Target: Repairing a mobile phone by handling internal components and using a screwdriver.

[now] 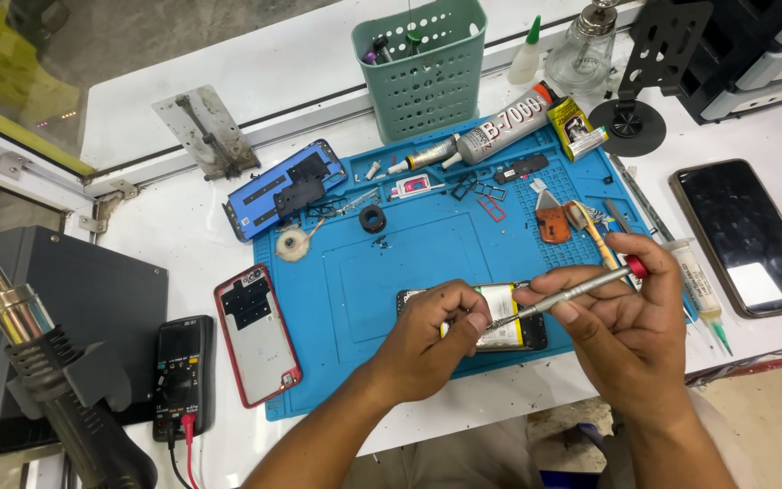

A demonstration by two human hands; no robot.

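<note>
Opened phone [510,328] lies flat on the blue mat [391,272], near the worktop edge. My left hand [432,340], fingers curled, pins it steady. My right hand [622,317] pinches the screwdriver [565,294], tip angled down onto it.

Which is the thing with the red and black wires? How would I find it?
Start at the blue mat and look off its left edge, past the red-rimmed phone back. Beside it lies the black meter, at the table's front edge. It alone has a round dial, with red and black leads plugged in at its bottom.
</note>
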